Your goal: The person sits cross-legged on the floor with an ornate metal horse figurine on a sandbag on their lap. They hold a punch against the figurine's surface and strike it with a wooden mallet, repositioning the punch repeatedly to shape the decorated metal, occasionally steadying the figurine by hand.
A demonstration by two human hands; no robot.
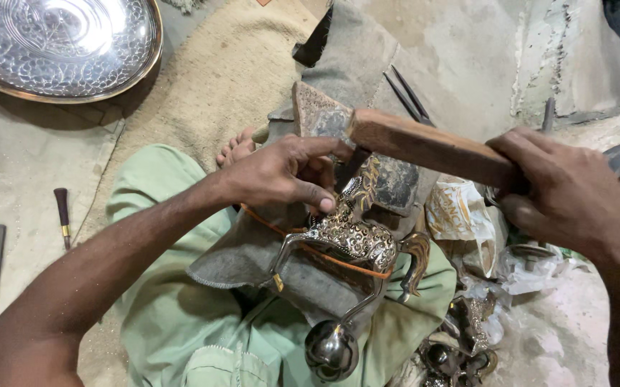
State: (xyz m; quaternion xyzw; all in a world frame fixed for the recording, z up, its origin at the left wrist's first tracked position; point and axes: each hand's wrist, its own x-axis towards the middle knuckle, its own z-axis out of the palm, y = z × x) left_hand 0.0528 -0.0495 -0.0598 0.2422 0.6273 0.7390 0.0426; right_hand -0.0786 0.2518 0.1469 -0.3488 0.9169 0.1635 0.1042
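Observation:
A small engraved metal horse figurine (353, 240) lies on a grey cloth pad (252, 254) over my lap, tied down by an orange cord (303, 247). My left hand (285, 172) pinches a thin dark chisel (351, 166) whose tip rests on the horse's neck. My right hand (561, 190) grips a wooden mallet (424, 143) by its handle. The mallet's dark worn head (318, 111) hangs just above the chisel and my left fingers. A round metal ball (331, 349) at the figurine's base shows near my knee.
A large embossed silver tray (62, 43) lies at the top left. A small tool with a dark handle (62, 211) rests on the floor at left. Two thin metal rods (406, 93) lie behind the pad. Plastic wrap and more metal pieces (460, 337) crowd the lower right.

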